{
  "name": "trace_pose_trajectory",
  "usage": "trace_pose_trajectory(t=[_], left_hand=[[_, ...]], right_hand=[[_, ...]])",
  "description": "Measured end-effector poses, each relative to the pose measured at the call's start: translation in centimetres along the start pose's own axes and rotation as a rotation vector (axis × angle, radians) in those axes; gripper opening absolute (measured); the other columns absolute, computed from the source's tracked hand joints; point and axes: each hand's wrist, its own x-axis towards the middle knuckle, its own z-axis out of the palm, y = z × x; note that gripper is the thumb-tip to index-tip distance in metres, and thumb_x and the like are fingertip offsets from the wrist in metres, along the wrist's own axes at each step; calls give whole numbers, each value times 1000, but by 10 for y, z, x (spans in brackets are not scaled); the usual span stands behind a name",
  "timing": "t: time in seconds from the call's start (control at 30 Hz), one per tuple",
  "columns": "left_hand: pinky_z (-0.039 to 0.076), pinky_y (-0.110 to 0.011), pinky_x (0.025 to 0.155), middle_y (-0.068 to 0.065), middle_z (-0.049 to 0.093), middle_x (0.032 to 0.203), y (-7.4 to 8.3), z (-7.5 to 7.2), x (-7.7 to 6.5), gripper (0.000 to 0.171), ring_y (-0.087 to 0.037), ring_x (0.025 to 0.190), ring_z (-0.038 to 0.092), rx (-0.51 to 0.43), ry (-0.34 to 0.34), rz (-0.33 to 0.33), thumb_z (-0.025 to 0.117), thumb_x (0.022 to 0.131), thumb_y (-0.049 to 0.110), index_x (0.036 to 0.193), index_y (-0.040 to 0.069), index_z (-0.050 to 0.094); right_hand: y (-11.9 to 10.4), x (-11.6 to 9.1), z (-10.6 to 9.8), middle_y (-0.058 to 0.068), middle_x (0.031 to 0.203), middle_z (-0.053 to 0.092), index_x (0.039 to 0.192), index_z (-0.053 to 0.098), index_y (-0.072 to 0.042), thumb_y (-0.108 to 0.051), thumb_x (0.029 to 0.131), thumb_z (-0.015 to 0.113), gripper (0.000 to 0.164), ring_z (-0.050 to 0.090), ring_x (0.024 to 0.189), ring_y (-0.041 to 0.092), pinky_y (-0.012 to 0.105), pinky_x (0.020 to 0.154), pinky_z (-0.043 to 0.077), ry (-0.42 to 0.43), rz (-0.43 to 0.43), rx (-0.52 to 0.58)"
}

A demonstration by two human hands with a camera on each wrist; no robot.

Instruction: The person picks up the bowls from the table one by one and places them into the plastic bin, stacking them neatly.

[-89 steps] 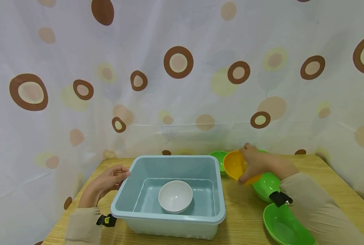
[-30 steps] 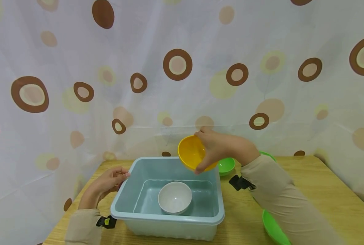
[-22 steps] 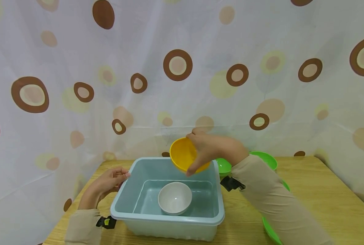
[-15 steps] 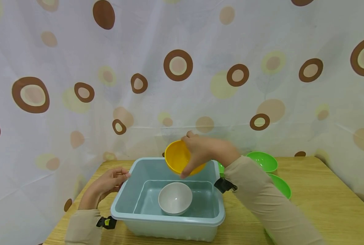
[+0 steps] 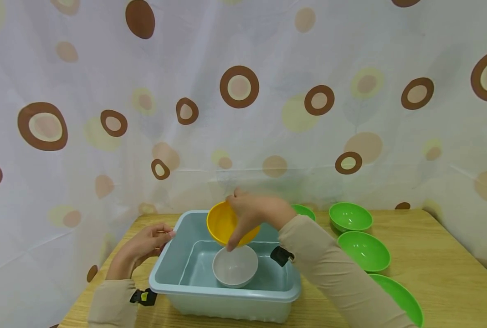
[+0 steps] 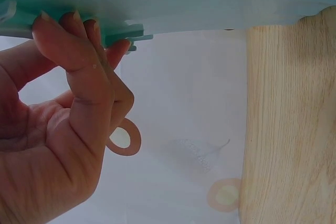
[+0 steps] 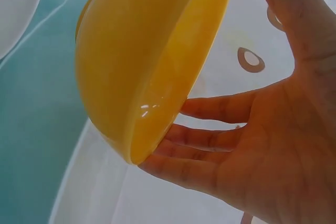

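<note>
A yellow bowl hangs tilted over the light blue plastic tub, its mouth turned to the left. My right hand grips it by the rim, thumb toward me and fingers on the far side. In the right wrist view, fingertips press along the edge of the yellow bowl. Just below it, a white bowl stands upright on the tub's floor. My left hand holds the tub's left rim; in the left wrist view its curled fingertips tuck up under that rim.
Several green bowls stand to the right of the tub: one at the back, one in the middle, one near the front. Another green bowl is partly hidden behind my right arm. A spotted curtain rises behind the wooden table.
My right hand has carried the yellow bowl leftward from among the green bowls to over the tub, then lowered it toward the white bowl. The left hand has stayed at the rim.
</note>
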Motion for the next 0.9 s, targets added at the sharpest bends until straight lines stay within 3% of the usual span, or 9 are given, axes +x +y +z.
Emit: trace_pose_trajectory(t=[0.7, 0.9], left_hand=[[53, -31, 68, -4, 59, 85, -2, 0, 2, 33, -15, 72, 55, 4, 4, -8, 53, 100, 24, 114, -6, 51], [53, -31, 68, -4, 60, 85, -2, -1, 2, 33, -15, 72, 56, 2, 5, -6, 54, 100, 24, 114, -6, 51]], right_hand=[[-7, 22, 35, 10, 138, 41, 143, 42, -26, -48, 61, 88, 96, 49, 109, 23, 42, 93, 46, -132, 71, 18], [-7, 28, 44, 6, 132, 46, 141, 44, -28, -46, 60, 89, 94, 51, 103, 21, 41, 90, 48, -182, 111, 2]])
